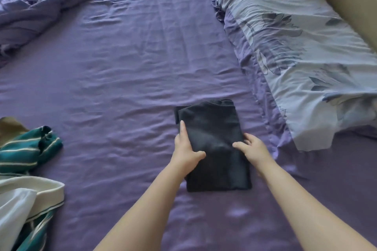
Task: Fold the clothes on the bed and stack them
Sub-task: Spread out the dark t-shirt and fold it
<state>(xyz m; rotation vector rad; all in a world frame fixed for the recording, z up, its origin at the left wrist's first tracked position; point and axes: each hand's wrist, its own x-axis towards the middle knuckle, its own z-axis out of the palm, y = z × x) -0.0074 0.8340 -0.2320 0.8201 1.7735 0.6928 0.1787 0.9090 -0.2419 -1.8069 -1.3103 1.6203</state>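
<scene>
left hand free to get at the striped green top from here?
Probably not right away. The left hand grips the folded black garment, as does the right hand. The striped green top lies off to the left with only bare sheet between, so releasing first should do.

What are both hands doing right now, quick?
Left hand: grips the left edge of the folded black garment, thumb on top.
Right hand: grips its right edge, thumb on top.
</scene>
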